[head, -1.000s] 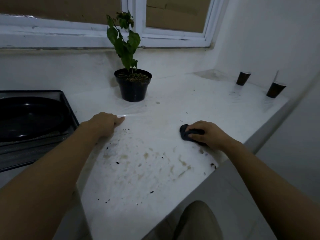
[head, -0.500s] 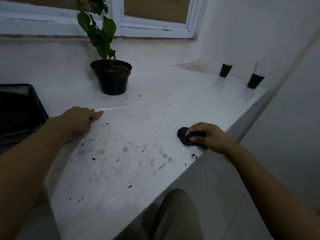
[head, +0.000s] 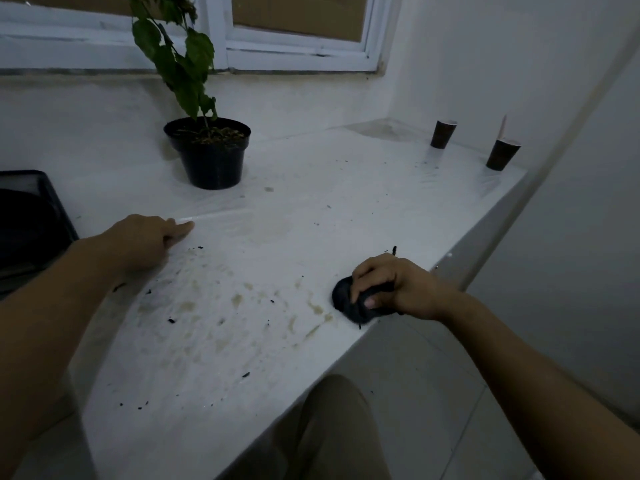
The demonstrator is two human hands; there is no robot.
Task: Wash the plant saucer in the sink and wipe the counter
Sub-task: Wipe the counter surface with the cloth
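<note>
The white counter (head: 311, 209) carries yellowish stains and dark soil crumbs in front of me. My right hand (head: 398, 287) grips a dark wadded cloth (head: 348, 303) and presses it on the counter close to the front edge. My left hand (head: 138, 240) rests on the counter to the left, fingers loosely curled with one finger stretched out flat. A black sink (head: 24, 223) shows at the left edge; I cannot make out a saucer in it.
A black pot with a green plant (head: 209, 154) stands at the back of the counter under the window. Two dark paper cups (head: 443, 133) (head: 502, 154) stand near the right wall. The counter's front edge runs diagonally past my leg.
My right hand with the cloth has shifted slightly along the front edge. The view has swung right, so less of the sink shows. My left hand stays in place.
</note>
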